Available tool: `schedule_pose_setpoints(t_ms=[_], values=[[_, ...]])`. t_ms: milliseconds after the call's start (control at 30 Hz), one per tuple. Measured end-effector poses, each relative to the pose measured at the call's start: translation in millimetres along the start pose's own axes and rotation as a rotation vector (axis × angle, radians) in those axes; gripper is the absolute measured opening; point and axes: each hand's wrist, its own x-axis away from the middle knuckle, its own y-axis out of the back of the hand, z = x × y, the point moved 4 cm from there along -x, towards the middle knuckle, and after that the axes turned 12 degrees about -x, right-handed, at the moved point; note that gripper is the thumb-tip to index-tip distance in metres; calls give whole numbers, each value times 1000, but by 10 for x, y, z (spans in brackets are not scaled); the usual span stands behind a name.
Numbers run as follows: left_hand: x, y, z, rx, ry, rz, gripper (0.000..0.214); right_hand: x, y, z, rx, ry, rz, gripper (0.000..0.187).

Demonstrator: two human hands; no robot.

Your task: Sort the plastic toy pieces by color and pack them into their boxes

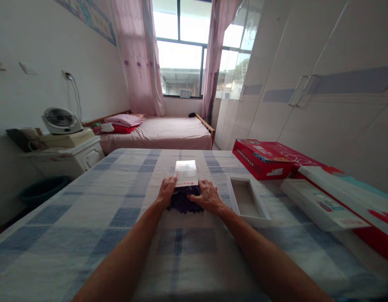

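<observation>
A flat white box (185,171) with a glossy top and red print along its near edge lies in the middle of the bed. Bunched against its near side is a dark purple fuzzy cloth (184,203). My left hand (167,188) grips the box at its left edge, beside the cloth. On the other side, my right hand (209,195) is closed over the cloth's right part, close to the box's near right corner. An open white box tray (265,209) lies just right of my right hand.
A red box (263,161) sits at the far right of the checked sheet (118,235). Nearer are a white package (322,205) and more red packaging. Beyond are a second bed (169,132), a window and a wardrobe. A fan (62,120) stands on a cabinet at left.
</observation>
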Motion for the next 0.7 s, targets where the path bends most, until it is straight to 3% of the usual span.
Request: schedule_pose_setpoints(t_ms=[167,367,600,700], values=[[55,-117,22,15,19,87,30,66,14,28,-41,71,-10,48],[58,-126,20,38,46,69,25,148,-39,101,-47,113,52,71],[68,-139,-12,48,76,44,19,92,44,19,-9,88,-23,42],[74,-151,-7,61,86,52,19,114,15,39,-13,133,-13,48]])
